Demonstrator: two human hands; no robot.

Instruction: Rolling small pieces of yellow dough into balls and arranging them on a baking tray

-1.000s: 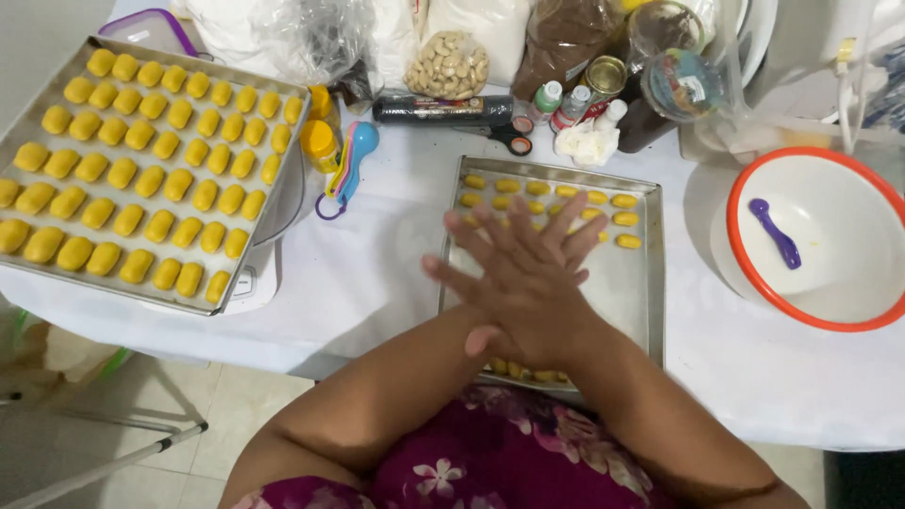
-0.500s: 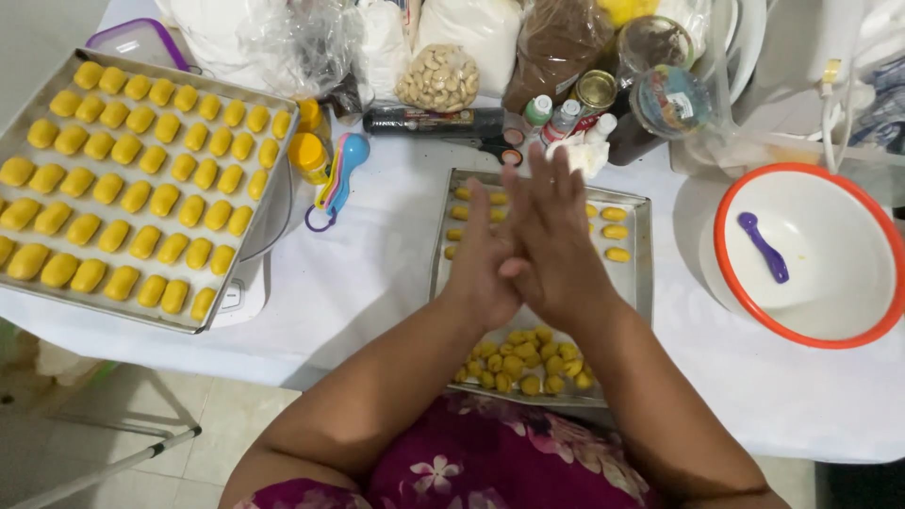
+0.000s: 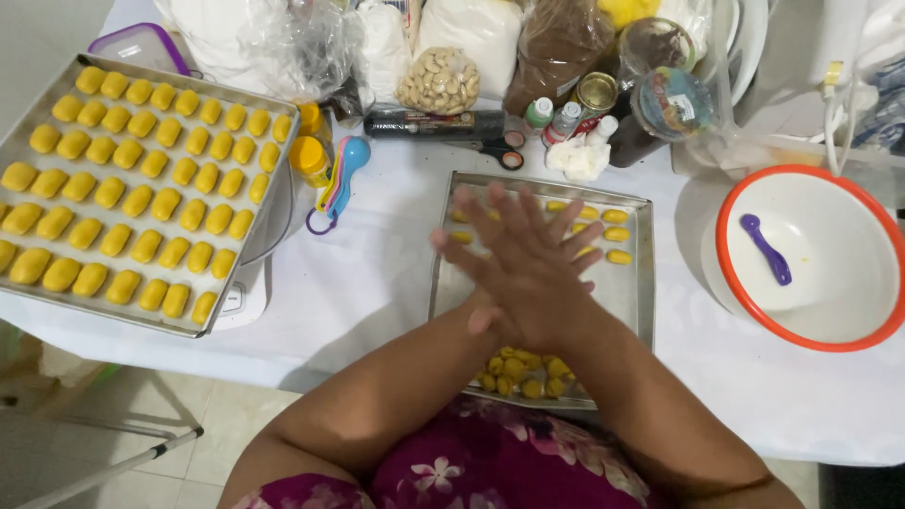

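My two hands are pressed palm to palm over the small steel tray (image 3: 632, 292), fingers spread and crossing each other at an angle. Right hand (image 3: 551, 283) sits on top, fingertips fanning to the far left; left hand (image 3: 490, 306) is mostly under it, only its thumb edge and a few fingertips showing. There's prob. a bit of dough between the palms, but I can't tell: it's fully hidden and the fingers are motion-blurred. The tray lies on the white tablecloth (image 3: 377, 283), right in front of me, middle of the scene. At its near edge is a heap of small yellow dough balls (image 3: 523, 372), lumpy, dull yellow, packed close together. At its far right corner are a few shaped yellow pieces (image 3: 615, 236), short ovals in rows, partly hidden behind my fingers. Far left is the big tray (image 3: 19, 141), filled w/ neat rows of the same oval pastries (image 3: 141, 179), smooth and bright yellow. Coloured measuring spoons (image 3: 339, 179) lie between the 2 trays. To the right, a white bowl w/ orange rim (image 3: 745, 188) holds a purple spoon (image 3: 765, 249). Bags, bottles and jars crowd the far edge.
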